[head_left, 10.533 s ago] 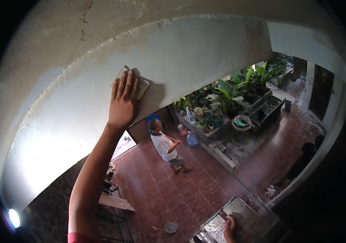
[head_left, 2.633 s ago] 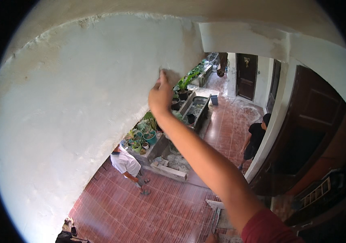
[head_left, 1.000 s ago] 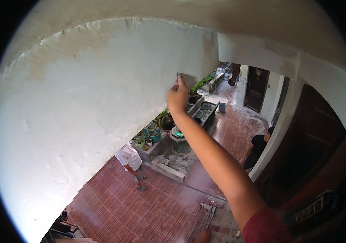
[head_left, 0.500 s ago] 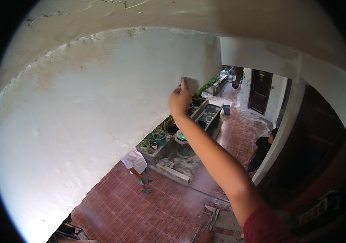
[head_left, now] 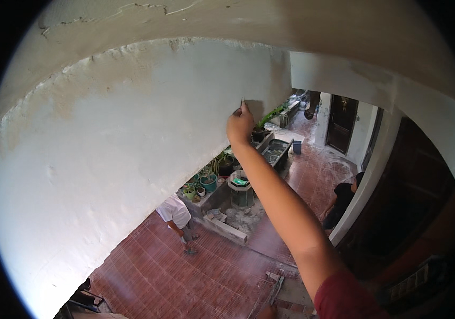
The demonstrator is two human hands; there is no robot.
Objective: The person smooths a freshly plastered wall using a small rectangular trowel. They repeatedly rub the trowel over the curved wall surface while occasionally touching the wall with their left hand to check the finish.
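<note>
My right arm, in a dark red sleeve, reaches up from the lower right. My right hand (head_left: 241,126) is closed against the white-grey plastered wall (head_left: 131,122), near its lower edge. The index finger points upward along the surface. A thin, small edge shows at the fingertip, but what the fingers hold is too small to name. The hand's shadow falls on the wall just right of it. My left hand cannot be made out; a blurred brownish shape (head_left: 268,312) at the lower edge is unclear.
Below lies a red-tiled floor (head_left: 179,276). A person in a white shirt (head_left: 175,212) stands there, and another in black (head_left: 342,199) is at the right. Potted plants (head_left: 208,182), a concrete planter edge (head_left: 227,229) and a dark door (head_left: 342,123) are beyond.
My right hand has shifted slightly to the right along the wall, still closed and against it. The view has moved a little. The person in white appears slightly further left.
</note>
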